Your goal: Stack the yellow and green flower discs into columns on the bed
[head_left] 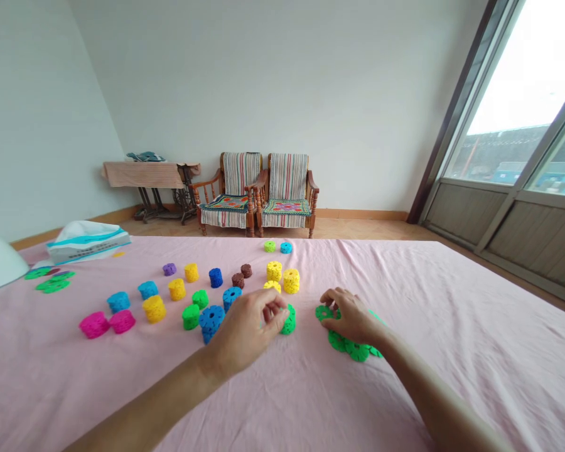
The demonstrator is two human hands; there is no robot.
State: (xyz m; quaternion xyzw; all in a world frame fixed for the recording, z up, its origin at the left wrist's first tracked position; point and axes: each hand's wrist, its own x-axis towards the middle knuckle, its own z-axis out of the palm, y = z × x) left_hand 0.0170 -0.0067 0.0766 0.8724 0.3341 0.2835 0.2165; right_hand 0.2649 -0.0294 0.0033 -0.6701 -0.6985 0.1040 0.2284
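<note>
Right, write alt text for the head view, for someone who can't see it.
A person's left hand is at a stack of green notched discs on a pink cloth, the right hand over a loose pile of green discs. More disc stacks, including blue, yellow, brown and magenta, stand leftward and beyond; farther back are two wooden armchairs.

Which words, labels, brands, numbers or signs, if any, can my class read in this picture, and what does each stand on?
Readable text: none.
Tissue pack: a line of dark printing runs along its side, too small and blurred to read.
Green discs by the right hand: no lettering can be made out.
Green stack by the left hand: none can be made out either.
</note>
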